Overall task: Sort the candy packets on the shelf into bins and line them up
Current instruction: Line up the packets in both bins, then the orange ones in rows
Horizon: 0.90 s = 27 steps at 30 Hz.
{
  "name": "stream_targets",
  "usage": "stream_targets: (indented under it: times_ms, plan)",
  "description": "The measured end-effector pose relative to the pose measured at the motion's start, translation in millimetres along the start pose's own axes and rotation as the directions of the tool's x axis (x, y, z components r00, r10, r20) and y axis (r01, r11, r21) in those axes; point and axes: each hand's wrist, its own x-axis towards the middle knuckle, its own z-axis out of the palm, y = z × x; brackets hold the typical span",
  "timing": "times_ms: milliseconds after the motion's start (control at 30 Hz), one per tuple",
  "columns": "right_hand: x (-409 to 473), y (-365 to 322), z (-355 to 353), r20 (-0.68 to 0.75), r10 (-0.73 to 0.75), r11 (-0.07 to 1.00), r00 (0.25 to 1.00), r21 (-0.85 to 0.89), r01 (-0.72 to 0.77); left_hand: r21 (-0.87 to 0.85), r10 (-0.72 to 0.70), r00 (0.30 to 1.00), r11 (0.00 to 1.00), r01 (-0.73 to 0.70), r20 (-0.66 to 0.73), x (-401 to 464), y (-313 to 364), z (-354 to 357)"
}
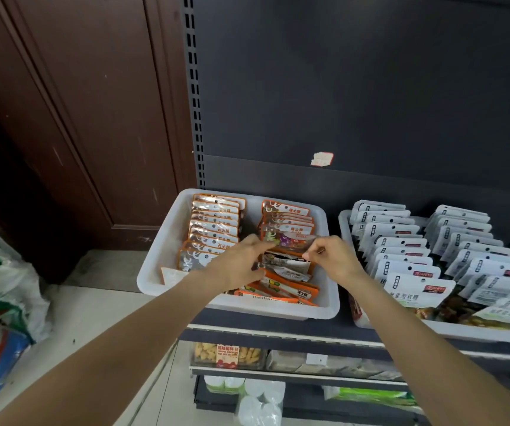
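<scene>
Head view: left hand (241, 262) and right hand (333, 259), fingers pinching one candy packet (287, 241) over white bin (161, 241), right row. Eleven o'clock row lined up; loose heap (281, 287) at six o'clock left to sort.

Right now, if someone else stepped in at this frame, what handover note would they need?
Left hand and right hand: together they grip one clear candy packet, held across the right side of the white bin.
Placed: left row of orange-edged packets stands lined up; back of the right row is lined up too.
Left: the loose pile at the bin's front right lies jumbled. Stand the held packet in the right row, then line up the pile.
The neighbouring bin of white packets looks lined up at the back, jumbled at the front.
</scene>
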Motion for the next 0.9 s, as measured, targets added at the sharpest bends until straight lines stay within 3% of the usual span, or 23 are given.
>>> stream_targets:
  times_ms: [133, 200, 333, 467, 567, 733, 900]
  plan:
    - [-3, 4, -1, 0.029, -0.002, 1.000, 1.000, -0.027, 0.003, 0.304, 0.126, 0.991, 0.947, -0.108, -0.039, 0, -3, 8]
    - [-7, 6, -2, 0.072, 0.015, 1.000, 0.997, -0.006, -0.015, 0.357, 0.150, 0.987, 0.926, -0.121, -0.055, -1, -6, 10]
    - [-12, 9, -2, 0.119, 0.008, 0.999, 0.993, -0.032, -0.004, 0.306, 0.161, 0.986, 0.937, -0.166, 0.043, 0, -10, 11]
    - [-8, 9, 0, 0.075, 0.005, 0.997, 0.997, -0.076, 0.001, 0.371, 0.159, 0.985, 0.912, -0.174, 0.071, -1, -15, 10]
    - [-2, 6, -3, 0.046, -0.003, 0.998, 0.999, -0.062, 0.006, 0.301, 0.146, 0.984, 0.938, -0.172, 0.107, 0, -16, 10]
    - [4, -3, -3, -0.069, -0.013, 0.963, 0.998, -0.271, -0.006, 0.211, 0.143, 0.980, 0.963, -0.170, 0.138, 3, -17, 8]
    - [10, -15, -11, -0.251, -0.023, 1.000, 0.968, -0.018, 0.019, 0.059, 0.066, 0.991, 0.996, -0.073, 0.118, 5, -17, 5]
